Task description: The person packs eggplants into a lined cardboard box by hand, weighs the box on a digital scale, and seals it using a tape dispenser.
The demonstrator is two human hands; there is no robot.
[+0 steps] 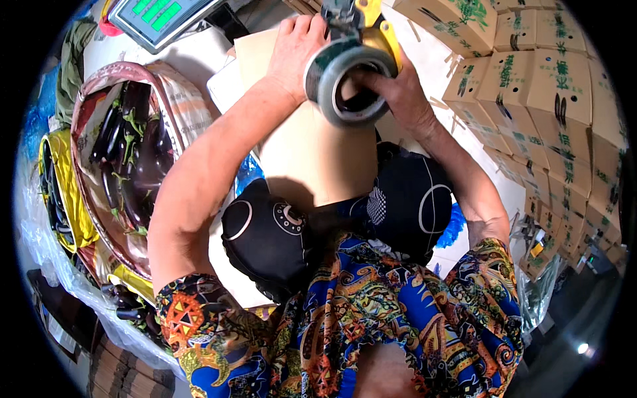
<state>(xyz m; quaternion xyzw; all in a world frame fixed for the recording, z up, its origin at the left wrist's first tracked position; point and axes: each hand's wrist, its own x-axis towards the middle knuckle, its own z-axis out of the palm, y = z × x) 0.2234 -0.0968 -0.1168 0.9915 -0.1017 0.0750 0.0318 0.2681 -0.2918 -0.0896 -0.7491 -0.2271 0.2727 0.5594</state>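
Note:
A packing tape dispenser [390,40] with a yellow frame and a wide roll of clear tape [361,79] is in my right hand [406,96]. My right fingers wrap its side, with the thumb by the roll's core. Left of the roll, my left hand [296,56] presses down on a cardboard box [318,156], its fingers stretched toward the far edge. The box lies between my knees, its plain brown face upward. The tape roll hides part of that face, and I cannot tell whether the tape touches it.
At left stands a large woven sack [162,109] of eggplants [126,149], beside a smaller yellow bag [78,192]. A scale [156,20] with a green lit display is at the far left. Printed cartons [507,99] are stacked along the right.

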